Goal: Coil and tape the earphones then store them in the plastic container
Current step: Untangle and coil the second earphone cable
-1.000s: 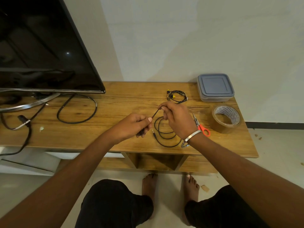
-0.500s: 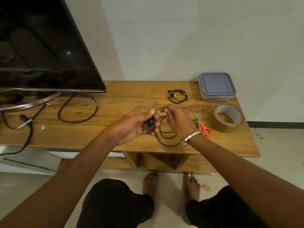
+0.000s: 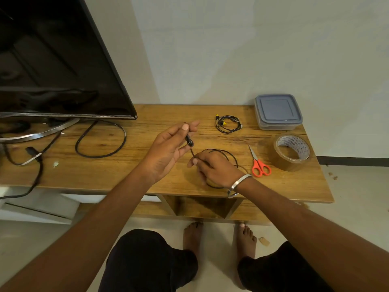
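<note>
Black earphones (image 3: 223, 151) lie partly looped on the wooden table (image 3: 147, 165). My left hand (image 3: 168, 148) is raised above the table and pinches the earbud end between thumb and fingers. My right hand (image 3: 214, 168) rests lower, gripping the cord a little further along, with loops curving behind it. A second earphone set (image 3: 228, 124), coiled, with yellow tips, lies further back. The plastic container (image 3: 277, 111) with a grey-blue lid on stands at the back right. A brown tape roll (image 3: 291, 152) and red-handled scissors (image 3: 260, 163) lie to the right.
A large black TV (image 3: 52, 60) on a metal stand (image 3: 37, 131) fills the left, with black cables (image 3: 101, 140) looped on the table beside it. My knees and bare feet show below the table's front edge. A white wall is behind.
My left hand has lifted up and away from the right, carrying the earbud end. My right hand has dropped lower onto the cord.
</note>
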A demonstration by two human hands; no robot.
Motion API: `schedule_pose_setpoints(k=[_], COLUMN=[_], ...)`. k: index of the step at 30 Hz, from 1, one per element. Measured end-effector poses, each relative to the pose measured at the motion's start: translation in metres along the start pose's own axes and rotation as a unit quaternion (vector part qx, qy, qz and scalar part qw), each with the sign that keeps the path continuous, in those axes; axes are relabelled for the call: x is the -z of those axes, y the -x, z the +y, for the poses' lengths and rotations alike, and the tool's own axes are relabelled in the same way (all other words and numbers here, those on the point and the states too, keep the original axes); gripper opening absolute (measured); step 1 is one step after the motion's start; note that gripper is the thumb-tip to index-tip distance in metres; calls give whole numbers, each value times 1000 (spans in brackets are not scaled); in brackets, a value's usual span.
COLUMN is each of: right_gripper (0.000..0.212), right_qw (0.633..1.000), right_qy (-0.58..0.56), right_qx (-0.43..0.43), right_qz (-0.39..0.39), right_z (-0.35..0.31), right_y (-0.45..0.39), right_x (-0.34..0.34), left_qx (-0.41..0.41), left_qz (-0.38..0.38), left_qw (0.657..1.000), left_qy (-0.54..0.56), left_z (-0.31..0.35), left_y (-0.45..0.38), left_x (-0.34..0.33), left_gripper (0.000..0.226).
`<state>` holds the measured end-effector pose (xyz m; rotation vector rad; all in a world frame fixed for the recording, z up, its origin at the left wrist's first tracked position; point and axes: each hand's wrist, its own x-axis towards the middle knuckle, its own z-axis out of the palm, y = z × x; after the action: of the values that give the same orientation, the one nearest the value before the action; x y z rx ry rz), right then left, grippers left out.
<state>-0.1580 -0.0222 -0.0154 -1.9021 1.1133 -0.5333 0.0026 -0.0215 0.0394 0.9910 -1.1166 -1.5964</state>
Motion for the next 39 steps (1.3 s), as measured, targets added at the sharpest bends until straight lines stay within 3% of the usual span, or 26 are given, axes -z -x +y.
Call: schedule_pose_setpoints(k=[7, 15, 23, 29, 39], right_gripper=[21, 17, 13, 12, 12], right_qw=[999, 993, 990, 990, 990], right_qy=[-30, -107, -103, -74, -108], right_qx=[-4, 6, 19, 22, 21], right_qz=[-29, 44, 95, 114, 91], right_z=[-10, -15, -17, -15, -8], right_y=[8, 10, 7, 5, 3], right_x=[-1, 15, 27, 33, 30], left_qx=[-50, -55, -26, 24, 104], left_qz=[18, 2, -34, -84, -168], left_qw=[974, 929, 914, 941, 944], left_qy=[-220, -365, -403, -328, -263], left_z=[-4, -24, -26, -23, -12], left_y=[-2, -6, -2, 7, 16], left_x=[13, 37, 35, 23, 12], left_gripper=[20, 16, 23, 21, 24])
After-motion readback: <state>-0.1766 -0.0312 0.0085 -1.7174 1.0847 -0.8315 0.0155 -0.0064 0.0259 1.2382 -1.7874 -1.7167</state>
